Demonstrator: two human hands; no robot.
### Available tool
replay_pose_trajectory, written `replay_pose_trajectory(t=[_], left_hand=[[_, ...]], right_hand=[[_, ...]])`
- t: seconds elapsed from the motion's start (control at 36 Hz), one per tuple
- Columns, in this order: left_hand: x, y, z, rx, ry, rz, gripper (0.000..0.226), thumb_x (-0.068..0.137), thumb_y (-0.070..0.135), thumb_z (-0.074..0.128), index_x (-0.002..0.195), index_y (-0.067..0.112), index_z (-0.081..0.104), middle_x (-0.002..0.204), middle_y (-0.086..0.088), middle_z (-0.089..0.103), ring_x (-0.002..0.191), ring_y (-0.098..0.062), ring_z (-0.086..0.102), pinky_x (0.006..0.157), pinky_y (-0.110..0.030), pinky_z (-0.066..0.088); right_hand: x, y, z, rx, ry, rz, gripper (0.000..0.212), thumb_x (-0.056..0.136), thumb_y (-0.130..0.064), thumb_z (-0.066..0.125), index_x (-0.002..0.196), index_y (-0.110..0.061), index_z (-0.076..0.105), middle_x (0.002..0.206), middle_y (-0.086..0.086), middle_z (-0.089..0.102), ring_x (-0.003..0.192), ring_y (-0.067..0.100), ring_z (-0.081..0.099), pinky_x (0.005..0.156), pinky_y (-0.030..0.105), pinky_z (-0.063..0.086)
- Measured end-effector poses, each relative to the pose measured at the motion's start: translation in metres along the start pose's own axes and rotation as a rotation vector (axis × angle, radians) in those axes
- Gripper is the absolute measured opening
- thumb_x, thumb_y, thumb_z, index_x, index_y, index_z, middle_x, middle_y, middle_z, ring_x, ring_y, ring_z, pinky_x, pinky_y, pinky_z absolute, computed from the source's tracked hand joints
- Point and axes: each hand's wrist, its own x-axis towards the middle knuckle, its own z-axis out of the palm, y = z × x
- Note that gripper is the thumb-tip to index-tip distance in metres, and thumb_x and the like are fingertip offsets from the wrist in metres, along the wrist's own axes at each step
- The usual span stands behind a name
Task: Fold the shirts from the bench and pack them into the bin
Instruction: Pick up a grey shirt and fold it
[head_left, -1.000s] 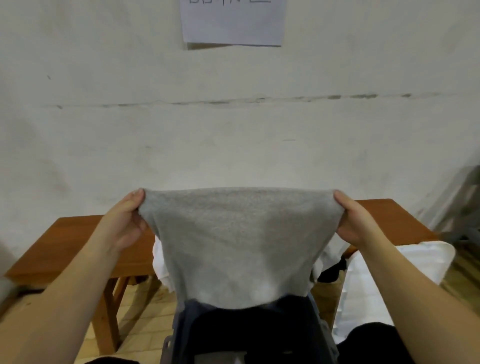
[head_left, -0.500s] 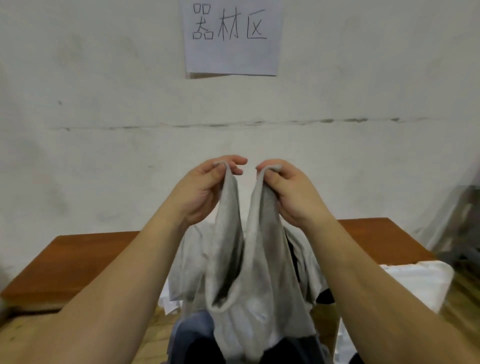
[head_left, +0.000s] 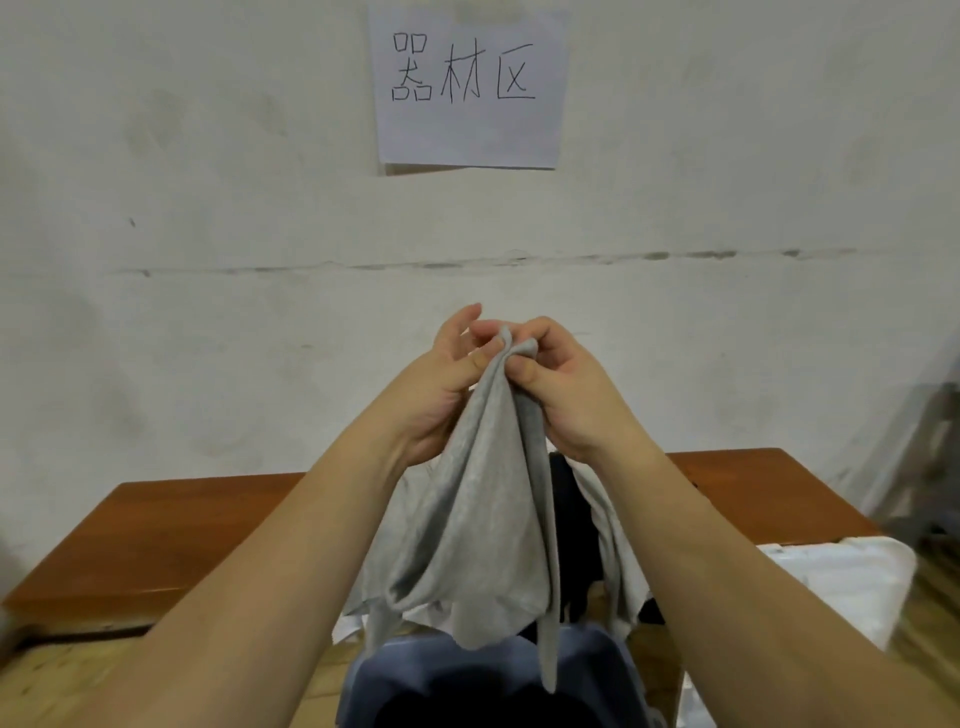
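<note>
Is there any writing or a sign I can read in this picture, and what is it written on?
"器材区": handwritten in dark pen on the white sheet of paper stuck to the pale plastered wall.
No other text shows: none can be seen on the grey knit shirt pinched by the left hand and right hand, on the brown wooden bench, or on the blue-grey plastic bin.

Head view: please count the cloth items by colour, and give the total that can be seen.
Grey: 1, the grey shirt pinched by the left hand and the right hand above the bin.
Black: 1, a black garment on the bench.
White: 1, a white cloth on the bench.
Total: 3.
</note>
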Motion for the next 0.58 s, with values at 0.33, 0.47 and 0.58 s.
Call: replay_pose_trajectory(t=[0.33,0.47,0.58], left_hand=[[-0.023,0.013,-0.021,0.463,-0.018,-0.171,0.057,0.084,0.066,0.042,0.118,0.024,0.06,0.105,0.01,0.071,0.097,-0.011,0.068,0.084,-0.03,0.055],[-0.047,0.009,-0.045,0.801,-0.186,-0.327,0.05,0.077,0.07,0.062,0.113,0.035,0.063,0.103,0.018,0.071,0.095,-0.005,0.068,0.086,-0.028,0.053],[-0.047,0.004,-0.061,1.23,-0.043,-0.332,0.024,0.083,0.042,0.073,0.095,0.021,0.071,0.091,0.002,0.073,0.087,-0.017,0.068,0.081,-0.034,0.053]], right_hand=[[0.009,-0.007,-0.011,-0.3,0.092,0.032,0.019,0.08,-0.007,0.073,0.077,-0.017,0.058,0.089,0.002,0.065,0.088,0.015,0.061,0.083,0.029,0.049],[0.015,-0.012,-0.022,-0.342,0.2,0.018,0.024,0.087,-0.002,0.07,0.076,-0.016,0.053,0.083,-0.004,0.06,0.083,0.012,0.057,0.079,0.027,0.046],[0.017,-0.015,-0.033,-0.39,0.234,0.011,0.023,0.086,-0.007,0.072,0.076,-0.019,0.055,0.08,-0.008,0.062,0.08,0.009,0.059,0.076,0.022,0.047]])
